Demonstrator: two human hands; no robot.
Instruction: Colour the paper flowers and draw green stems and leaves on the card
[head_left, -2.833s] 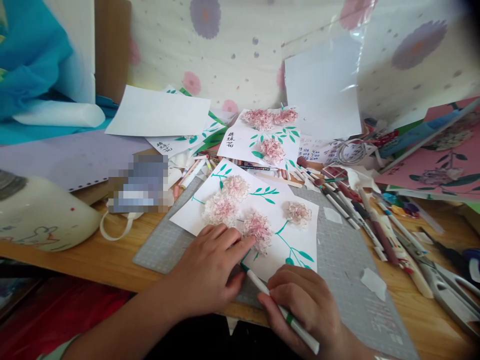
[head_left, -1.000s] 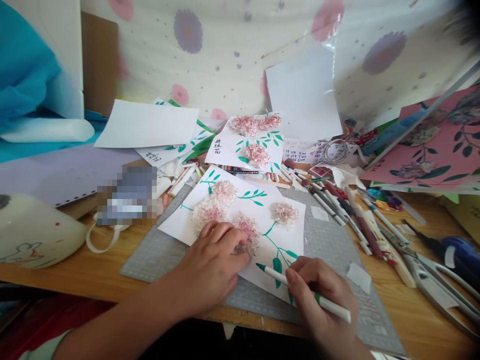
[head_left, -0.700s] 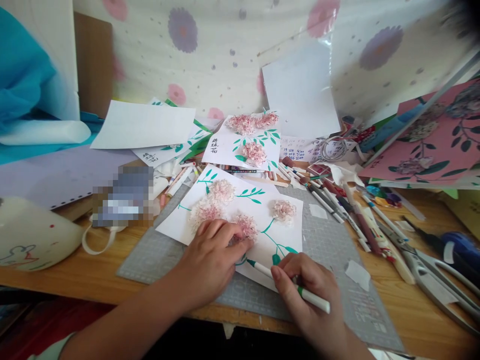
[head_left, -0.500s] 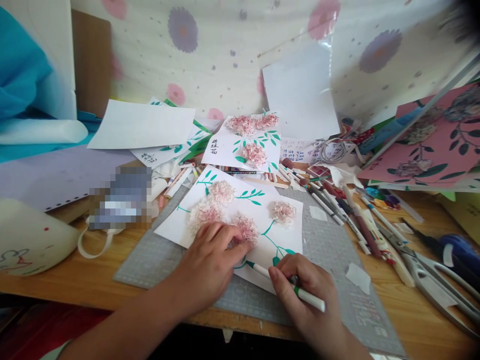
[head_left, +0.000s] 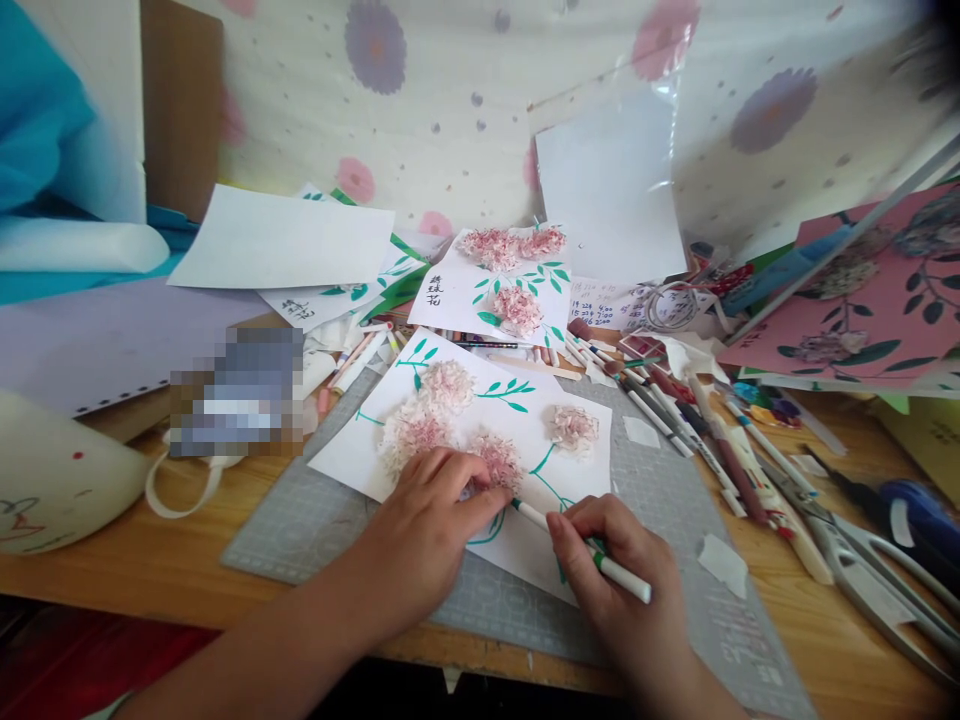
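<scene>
A white sheet of paper [head_left: 547,540] carries several fluffy pink-and-white flowers and green drawn stems and leaves. My right hand [head_left: 622,570] is closed around a white marker [head_left: 626,580] with a green band and a green tip. That tip is at the lower right edge of the middle flower [head_left: 495,462], close to my left thumb. My left hand [head_left: 431,520] rests on the sheet, with thumb and index finger apart at this flower's lower edge; its other fingertips are partly hidden. A curved green line shows between my hands.
Beneath the sheet lies a grey cutting mat [head_left: 285,530]. Behind it stands a similar flower picture [head_left: 450,290]. Pens and brushes [head_left: 675,420] crowd the right side, near large scissors [head_left: 862,570]. A blurred-out object [head_left: 240,395] and a white rounded container [head_left: 67,480] are at left.
The marker tip has moved up and right, from the curved stem below to the middle flower's edge. My left hand stays at the flower. The view has shifted slightly.
</scene>
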